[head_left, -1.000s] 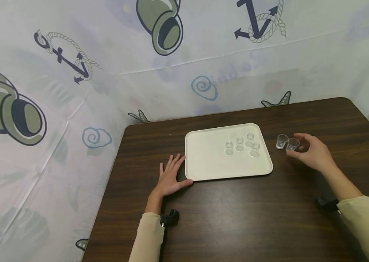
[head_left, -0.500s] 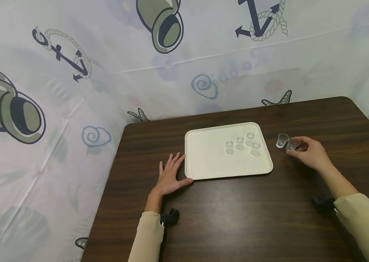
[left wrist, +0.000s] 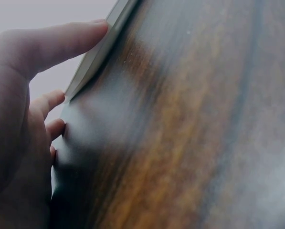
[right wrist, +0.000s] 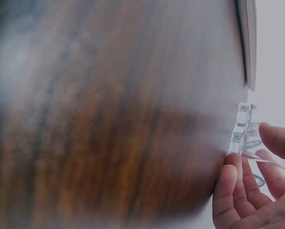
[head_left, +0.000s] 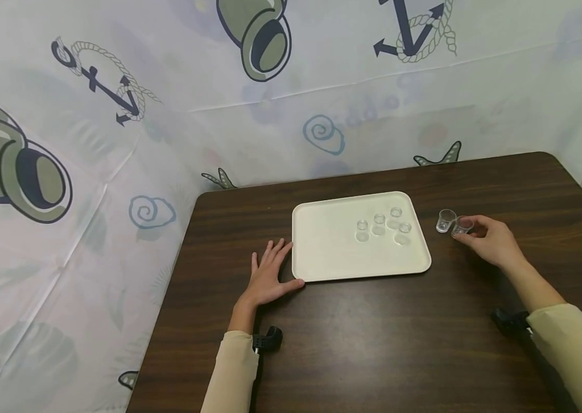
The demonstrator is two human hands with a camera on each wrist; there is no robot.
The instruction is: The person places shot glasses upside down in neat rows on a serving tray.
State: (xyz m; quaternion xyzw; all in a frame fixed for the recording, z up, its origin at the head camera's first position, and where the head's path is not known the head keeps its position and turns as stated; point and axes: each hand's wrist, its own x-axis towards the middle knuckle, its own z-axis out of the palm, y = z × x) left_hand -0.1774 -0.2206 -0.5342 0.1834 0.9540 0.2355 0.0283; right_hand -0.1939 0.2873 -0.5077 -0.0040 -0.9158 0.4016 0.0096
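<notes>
Right hand (head_left: 495,242) tightened on flared, perhaps plastic cup (head_left: 461,225)

From the head view we get even, fairly bright light, with a soft glare on the near part of the table (head_left: 345,361) and a dim shadow beside the right sleeve (head_left: 575,344). The clear cups (head_left: 445,222) show only thin, faint edges. In both wrist views we find the table blurred and hazy, streaked with pale sheen, against a washed-out background.
</notes>
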